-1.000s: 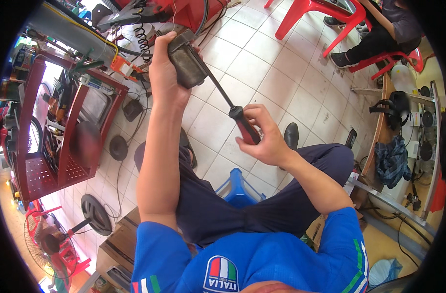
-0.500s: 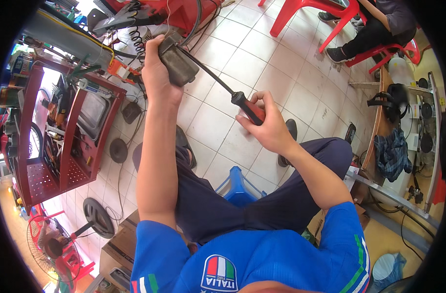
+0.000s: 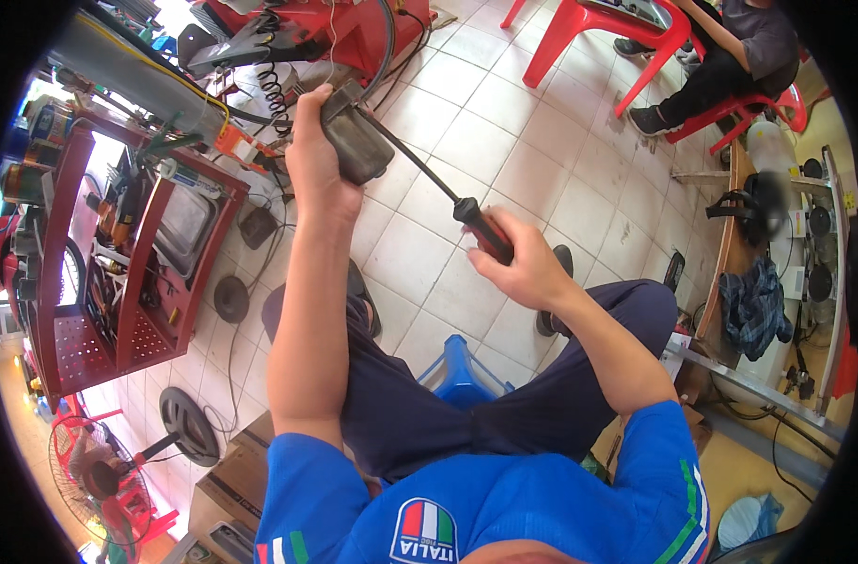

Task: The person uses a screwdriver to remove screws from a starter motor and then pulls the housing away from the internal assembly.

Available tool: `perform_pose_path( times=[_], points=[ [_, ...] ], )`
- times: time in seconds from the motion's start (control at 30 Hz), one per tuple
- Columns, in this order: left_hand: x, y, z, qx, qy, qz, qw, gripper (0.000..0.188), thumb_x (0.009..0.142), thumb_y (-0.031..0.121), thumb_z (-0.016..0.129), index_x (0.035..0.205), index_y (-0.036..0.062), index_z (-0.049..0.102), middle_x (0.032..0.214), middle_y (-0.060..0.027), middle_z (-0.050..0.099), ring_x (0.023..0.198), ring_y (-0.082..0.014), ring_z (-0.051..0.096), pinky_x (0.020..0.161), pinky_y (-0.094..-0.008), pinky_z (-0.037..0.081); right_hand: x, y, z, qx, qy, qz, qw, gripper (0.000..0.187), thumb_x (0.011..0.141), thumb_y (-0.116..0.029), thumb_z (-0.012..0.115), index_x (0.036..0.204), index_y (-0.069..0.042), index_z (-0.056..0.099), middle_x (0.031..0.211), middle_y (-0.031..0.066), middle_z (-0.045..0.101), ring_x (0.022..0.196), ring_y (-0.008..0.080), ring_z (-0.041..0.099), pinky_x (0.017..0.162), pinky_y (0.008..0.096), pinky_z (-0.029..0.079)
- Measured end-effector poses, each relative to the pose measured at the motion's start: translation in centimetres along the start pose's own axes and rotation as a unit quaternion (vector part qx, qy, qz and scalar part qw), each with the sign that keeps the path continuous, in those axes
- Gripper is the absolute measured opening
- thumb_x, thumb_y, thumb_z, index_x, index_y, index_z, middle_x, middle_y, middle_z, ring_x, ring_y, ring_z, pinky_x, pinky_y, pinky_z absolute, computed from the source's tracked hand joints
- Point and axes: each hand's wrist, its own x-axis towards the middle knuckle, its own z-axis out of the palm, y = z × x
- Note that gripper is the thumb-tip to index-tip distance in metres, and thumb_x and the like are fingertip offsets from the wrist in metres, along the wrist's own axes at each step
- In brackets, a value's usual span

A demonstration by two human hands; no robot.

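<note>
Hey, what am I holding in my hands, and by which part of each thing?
Your left hand holds a dark, boxy part by its left side; your right hand holds a screwdriver by its red-and-black handle.

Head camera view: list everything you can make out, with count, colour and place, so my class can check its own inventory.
Metal part: one, dark grey, upper left of centre
Screwdriver: one, black and red, centre, shaft reaching the metal part
Rack: one, dark red, left
Tools: too jumbled to count, mixed colours, on the rack
Tray: one, silver, on the rack
Fan: one, dark, lower left
Stool: one, blue, lower centre
Plastic furniture: at least two pieces, red, upper right
Seated person: one, dark-clothed, upper right
Plaid cloth: one, dark blue, right
Floor tiles: many, whitish, centre
Shirt: one, blue, bottom
Trousers: one pair, dark, lower centre
Left hand: one, bare, holding the metal part
Right hand: one, bare, holding the screwdriver
</note>
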Motion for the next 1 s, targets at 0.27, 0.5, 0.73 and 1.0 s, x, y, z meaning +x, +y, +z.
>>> perform_pose_path(
  times=[0.27, 0.5, 0.73, 1.0],
  points=[
    [0.5, 0.1, -0.5, -0.024, 0.003, -0.014, 1.0, 0.027, 0.087, 0.029, 0.067, 0.104, 0.0109, 0.058, 0.089, -0.0093, 0.064, 0.079, -0.0221, 0.064, 0.074, -0.0377, 0.056, 0.1, -1.0, 0.4, 0.076, 0.05, 0.018, 0.996, 0.041, 0.085, -0.015, 0.07, 0.121, -0.004, 0.055, 0.081, 0.0072, 0.061, 0.074, 0.0148, 0.057, 0.071, 0.0311, 0.047],
    [-0.1, -0.3, 0.3, -0.038, 0.019, -0.009, 0.999, 0.034, 0.084, 0.03, 0.071, 0.104, 0.0042, 0.06, 0.086, -0.01, 0.063, 0.075, -0.0217, 0.065, 0.065, -0.0363, 0.056, -0.2, 0.3, 0.5, 0.052, 0.087, -0.088, 0.991, 0.04, 0.084, -0.017, 0.072, 0.118, -0.003, 0.056, 0.084, 0.0093, 0.064, 0.076, 0.0168, 0.061, 0.072, 0.0321, 0.049],
    [0.1, 0.5, -0.6, -0.059, 0.014, -0.047, 0.997, 0.031, 0.086, 0.031, 0.067, 0.105, 0.0075, 0.059, 0.091, -0.0098, 0.064, 0.08, -0.022, 0.064, 0.073, -0.0364, 0.056, 0.1, -0.4, -0.6, 0.001, 0.044, -0.059, 0.997, 0.034, 0.085, -0.018, 0.074, 0.109, -0.002, 0.057, 0.08, 0.0064, 0.062, 0.071, 0.0155, 0.059, 0.069, 0.0322, 0.048],
    [4.6, -1.5, -1.3, -0.114, -0.128, -0.083, 0.982, 0.033, 0.09, 0.032, 0.062, 0.108, 0.0037, 0.062, 0.098, -0.0127, 0.067, 0.086, -0.0245, 0.065, 0.078, -0.0397, 0.056, -0.3, -5.6, -6.8, 0.196, 0.071, -0.07, 0.975, 0.027, 0.094, -0.012, 0.067, 0.117, -0.004, 0.056, 0.091, 0.001, 0.062, 0.066, 0.003, 0.052, 0.055, 0.0206, 0.041]
  ],
)
